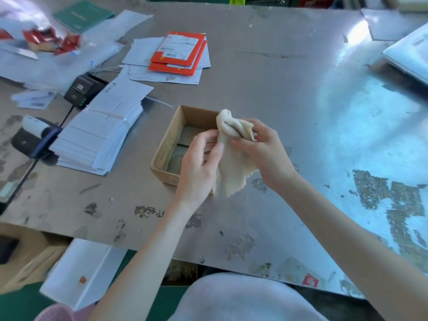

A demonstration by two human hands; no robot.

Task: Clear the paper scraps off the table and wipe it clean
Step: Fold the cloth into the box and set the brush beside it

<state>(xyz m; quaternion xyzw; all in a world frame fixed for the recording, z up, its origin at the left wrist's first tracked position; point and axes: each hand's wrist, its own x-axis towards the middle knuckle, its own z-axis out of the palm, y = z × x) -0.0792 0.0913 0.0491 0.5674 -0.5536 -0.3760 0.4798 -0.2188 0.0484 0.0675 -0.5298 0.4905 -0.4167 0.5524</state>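
We hold the cream cloth [231,158] just above the cardboard box [170,144], the fingers [217,148] of our left hand [199,169] and right hand [262,151] gripping it, so wiping the stained bench [278,77] seems not yet begun.

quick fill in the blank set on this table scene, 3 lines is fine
1. The left hand and right hand both grip a cream ____ over the box.
2. The open box is made of ____.
3. The banded stack of white papers lies to the ____ of the box.

Missing words: cloth; cardboard; left.
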